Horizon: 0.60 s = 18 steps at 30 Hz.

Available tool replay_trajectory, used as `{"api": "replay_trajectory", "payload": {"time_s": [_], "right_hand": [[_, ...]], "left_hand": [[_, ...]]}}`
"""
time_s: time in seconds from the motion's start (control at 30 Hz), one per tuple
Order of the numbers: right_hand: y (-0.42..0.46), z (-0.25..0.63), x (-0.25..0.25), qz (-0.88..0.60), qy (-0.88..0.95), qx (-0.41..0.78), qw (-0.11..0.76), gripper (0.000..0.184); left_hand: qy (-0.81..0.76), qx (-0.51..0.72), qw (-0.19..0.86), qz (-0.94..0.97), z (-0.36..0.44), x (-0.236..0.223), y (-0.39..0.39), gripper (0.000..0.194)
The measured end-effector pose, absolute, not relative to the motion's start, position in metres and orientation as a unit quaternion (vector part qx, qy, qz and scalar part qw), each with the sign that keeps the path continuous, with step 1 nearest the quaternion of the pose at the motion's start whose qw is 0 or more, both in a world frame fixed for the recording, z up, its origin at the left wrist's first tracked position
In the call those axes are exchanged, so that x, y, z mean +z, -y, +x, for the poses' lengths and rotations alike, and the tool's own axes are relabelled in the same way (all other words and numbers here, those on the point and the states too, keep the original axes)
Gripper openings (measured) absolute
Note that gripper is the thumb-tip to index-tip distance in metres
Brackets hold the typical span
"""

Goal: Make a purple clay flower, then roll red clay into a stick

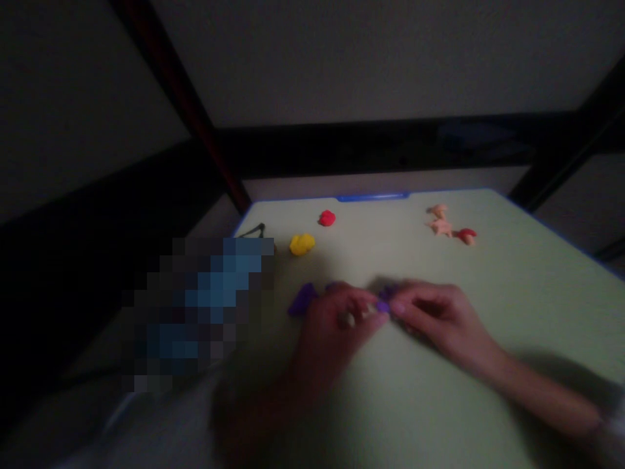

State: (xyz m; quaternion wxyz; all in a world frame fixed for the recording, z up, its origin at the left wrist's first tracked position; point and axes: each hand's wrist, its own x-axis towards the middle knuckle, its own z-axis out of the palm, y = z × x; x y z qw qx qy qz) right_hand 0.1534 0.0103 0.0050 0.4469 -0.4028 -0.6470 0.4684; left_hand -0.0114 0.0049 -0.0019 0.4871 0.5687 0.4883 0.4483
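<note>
Pinching purple piece (383,306), hands (336,322) (437,316) close together, yellow lump (301,244) beyond

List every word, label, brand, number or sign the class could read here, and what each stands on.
None: no readable text shows on the tabletop, the yellow lump, the red lump or the red-capped mushroom shape.
Cannot tell: the small purple piece at the fingertips is too blurred, and the bluish patch at left is pixelated.
</note>
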Motion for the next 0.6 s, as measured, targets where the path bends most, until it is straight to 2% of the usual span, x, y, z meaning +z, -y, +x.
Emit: {"api": "replay_trajectory", "payload": {"time_s": [0.1, 0.27, 0.6], "right_hand": [[-0.01, 0.153, 0.005, -0.398, 0.643, 0.481, 0.443, 0.027], [-0.01, 0.154, 0.004, -0.392, 0.645, 0.489, 0.437, 0.026], [-0.008, 0.154, 0.003, -0.388, 0.659, 0.483, 0.426, 0.023]], "left_hand": [[-0.482, 0.485, 0.379, 0.624, -0.013, 0.003, 0.0, 0.032], [-0.432, 0.502, 0.273, 0.698, -0.015, 0.0, 0.004, 0.044], [-0.401, 0.491, 0.144, 0.76, -0.018, -0.01, 0.002, 0.033]]}}
